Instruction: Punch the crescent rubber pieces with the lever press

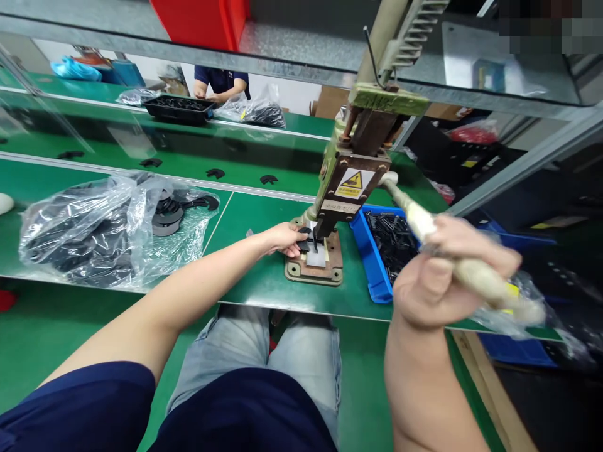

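Observation:
A green hand press (358, 163) stands on the bench, its dark ram low above the base plate (294, 270). My left hand (285, 238) pinches a small black plastic part (304, 242) on the press base, under the ram. Wrapped around the press lever (421, 220) is my right hand (452, 270), slightly blurred, to the right of the machine. A pale metal piece (316, 256) lies on the base beside the black part. Where the ram's tip meets the part is too small to make out.
A blue bin (372, 276) of small black parts stands right of the press. At left lies a clear plastic bag (94, 232) of black parts. Several curved black pieces (215, 173) sit on the green strip behind. Another person (221, 85) works beyond, near a black tray (179, 113).

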Available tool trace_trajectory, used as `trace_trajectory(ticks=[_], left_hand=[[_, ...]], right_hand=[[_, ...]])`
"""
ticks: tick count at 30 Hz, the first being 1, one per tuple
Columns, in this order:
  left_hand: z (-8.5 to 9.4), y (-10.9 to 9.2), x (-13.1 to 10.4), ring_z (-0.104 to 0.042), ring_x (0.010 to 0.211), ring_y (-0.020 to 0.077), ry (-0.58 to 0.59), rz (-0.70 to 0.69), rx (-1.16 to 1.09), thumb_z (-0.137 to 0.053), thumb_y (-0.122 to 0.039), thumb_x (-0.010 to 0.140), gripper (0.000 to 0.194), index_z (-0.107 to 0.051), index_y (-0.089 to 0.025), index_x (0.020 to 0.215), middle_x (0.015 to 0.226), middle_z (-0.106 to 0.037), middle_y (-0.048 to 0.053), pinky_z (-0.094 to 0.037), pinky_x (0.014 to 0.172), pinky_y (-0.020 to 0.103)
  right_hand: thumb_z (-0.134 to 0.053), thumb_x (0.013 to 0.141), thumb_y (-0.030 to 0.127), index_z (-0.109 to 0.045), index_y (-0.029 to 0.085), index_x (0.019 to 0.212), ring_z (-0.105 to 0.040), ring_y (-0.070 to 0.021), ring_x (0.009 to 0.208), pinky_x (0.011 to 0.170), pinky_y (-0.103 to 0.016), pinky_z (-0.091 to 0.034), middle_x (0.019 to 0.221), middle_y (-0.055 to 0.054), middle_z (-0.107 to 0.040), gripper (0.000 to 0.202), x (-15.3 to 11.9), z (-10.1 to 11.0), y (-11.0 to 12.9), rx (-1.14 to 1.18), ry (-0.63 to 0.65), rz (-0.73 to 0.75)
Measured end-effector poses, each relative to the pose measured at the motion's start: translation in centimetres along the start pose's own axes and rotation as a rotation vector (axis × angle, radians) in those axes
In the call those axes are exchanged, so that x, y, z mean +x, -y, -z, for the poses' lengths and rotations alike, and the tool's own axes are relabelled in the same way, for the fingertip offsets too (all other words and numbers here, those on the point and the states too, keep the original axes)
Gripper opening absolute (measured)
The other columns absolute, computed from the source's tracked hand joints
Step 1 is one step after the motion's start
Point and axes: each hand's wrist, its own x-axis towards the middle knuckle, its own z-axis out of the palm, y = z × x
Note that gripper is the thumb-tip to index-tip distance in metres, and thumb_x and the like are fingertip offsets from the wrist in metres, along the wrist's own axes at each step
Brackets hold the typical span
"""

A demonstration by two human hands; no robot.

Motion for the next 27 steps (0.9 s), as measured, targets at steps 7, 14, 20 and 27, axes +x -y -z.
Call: trace_trajectory(ticks=[7, 14, 20, 27], left_hand=[[0.1, 1.7, -3.3, -0.072, 0.052, 0.0145, -0.033, -0.204, -0.134, -0.075, -0.042, 0.098, 0.035, -0.05, -0.019, 0.089, 0.064, -0.072, 0.003, -0.054, 0.047, 0.018], [0.6, 4.1, -10.3, -0.072, 0.05, 0.0174, 0.041, -0.346, -0.177, -0.081, -0.063, 0.085, 0.053, -0.049, -0.021, 0.086, 0.057, -0.068, 0.001, -0.054, 0.044, 0.02], [-0.5, 5.1, -13.1, -0.071, 0.052, 0.0167, 0.08, -0.382, -0.134, -0.079, -0.068, 0.083, 0.056, -0.049, -0.021, 0.086, 0.064, -0.07, 0.001, -0.053, 0.046, 0.022], [-0.3, 5.4, -15.0, -0.066, 0.076, 0.0156, -0.303, -0.708, 0.265, -0.07, -0.053, 0.095, 0.035, -0.06, -0.02, 0.101, 0.09, -0.067, 0.003, -0.055, 0.071, 0.03]], right_hand=[[-0.069, 0.098, 0.031, -0.057, 0.015, 0.142, -0.06, -0.0242, 0.134, 0.108, -0.038, -0.051, 0.138, -0.012, -0.058, 0.049, 6.9, -0.7, -1.5, -0.029, 0.078, -0.006], [-0.073, 0.093, 0.029, -0.064, 0.021, 0.126, -0.073, -0.0168, 0.099, 0.089, -0.033, -0.062, 0.109, -0.005, -0.074, 0.034, -9.8, 0.8, -1.4, -0.099, 0.588, -0.419], [-0.066, 0.099, 0.03, -0.067, 0.023, 0.117, -0.073, -0.0165, 0.09, 0.08, -0.033, -0.06, 0.106, -0.004, -0.076, 0.02, -13.9, -1.0, 1.6, -0.015, 0.793, -0.396], [-0.062, 0.1, 0.026, -0.07, 0.022, 0.107, -0.066, -0.0195, 0.089, 0.082, -0.038, -0.046, 0.097, -0.006, -0.075, 0.012, -12.5, -1.0, 2.9, -0.07, 0.867, -0.218]])
